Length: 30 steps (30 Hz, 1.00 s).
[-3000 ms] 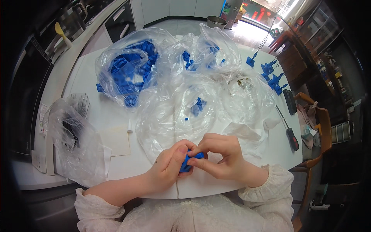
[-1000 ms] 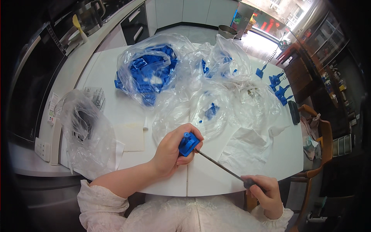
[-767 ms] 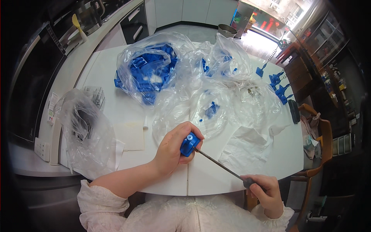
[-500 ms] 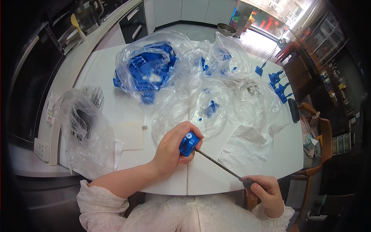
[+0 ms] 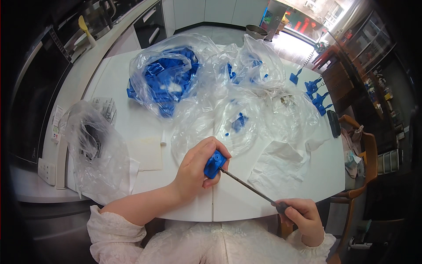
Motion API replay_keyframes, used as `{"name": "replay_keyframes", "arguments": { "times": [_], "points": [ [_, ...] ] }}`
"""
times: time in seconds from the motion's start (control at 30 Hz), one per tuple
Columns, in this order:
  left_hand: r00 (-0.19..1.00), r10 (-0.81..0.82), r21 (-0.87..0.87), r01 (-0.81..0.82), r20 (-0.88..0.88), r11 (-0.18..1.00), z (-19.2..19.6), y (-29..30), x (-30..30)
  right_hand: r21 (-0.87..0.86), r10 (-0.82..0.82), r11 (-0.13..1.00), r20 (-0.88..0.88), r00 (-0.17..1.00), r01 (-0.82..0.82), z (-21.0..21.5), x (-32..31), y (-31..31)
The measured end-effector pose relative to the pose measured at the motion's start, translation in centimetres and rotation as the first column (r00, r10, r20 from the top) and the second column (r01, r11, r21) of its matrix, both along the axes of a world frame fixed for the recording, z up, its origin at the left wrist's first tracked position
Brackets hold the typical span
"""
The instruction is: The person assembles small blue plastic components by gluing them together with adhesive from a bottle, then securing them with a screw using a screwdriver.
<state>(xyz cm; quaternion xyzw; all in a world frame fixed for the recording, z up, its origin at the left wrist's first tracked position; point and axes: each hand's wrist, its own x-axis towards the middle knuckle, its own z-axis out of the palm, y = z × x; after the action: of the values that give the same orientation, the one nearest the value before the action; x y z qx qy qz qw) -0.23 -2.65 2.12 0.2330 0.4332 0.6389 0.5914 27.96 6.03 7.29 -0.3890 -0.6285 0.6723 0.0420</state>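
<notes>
My left hand (image 5: 196,165) is wrapped round a small blue plastic part (image 5: 215,164), which has a round raised stub on its upper face. In my right hand (image 5: 304,218) is the dark handle of a long thin screwdriver (image 5: 248,187). Its shaft slants up to the left, and its tip meets the blue part at the edge facing my right hand. Whether the tip sits inside the part is hidden. Just beyond my left hand, a clear plastic bag (image 5: 259,132) holds a few small blue pieces (image 5: 239,122).
A large clear bag of blue parts (image 5: 169,75) stands at the far left of the white table (image 5: 189,207). Another clear bag (image 5: 94,154) lies on the left, a crumpled white sheet (image 5: 281,169) on the right. Several blue pieces with coiled cords (image 5: 317,94) line the right edge.
The pale spot on the blue part's stub has turned bluish. Both hands keep nearly the same pose, with the screwdriver still against the part.
</notes>
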Motion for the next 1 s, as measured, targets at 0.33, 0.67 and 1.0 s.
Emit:
{"name": "replay_keyframes", "arguments": {
  "times": [0.33,0.67,1.0],
  "points": [
    [0.983,0.071,-0.041,-0.079,-0.17,0.996,-0.2,-0.2,0.3,0.39,0.123,0.911,0.057,0.991,-0.135,-0.2,-0.9,-0.3],
    [0.977,0.104,-0.072,-0.119,-0.184,0.99,0.1,-0.3,0.2,0.79,0.235,0.553,0.158,0.959,-0.265,0.6,-1.5,-0.7],
    [0.983,0.107,-0.098,-0.122,-0.148,0.988,-0.2,-0.2,0.1,0.881,0.204,0.354,0.255,0.945,-0.315,1.1,-1.9,-1.4]
  ]
}}
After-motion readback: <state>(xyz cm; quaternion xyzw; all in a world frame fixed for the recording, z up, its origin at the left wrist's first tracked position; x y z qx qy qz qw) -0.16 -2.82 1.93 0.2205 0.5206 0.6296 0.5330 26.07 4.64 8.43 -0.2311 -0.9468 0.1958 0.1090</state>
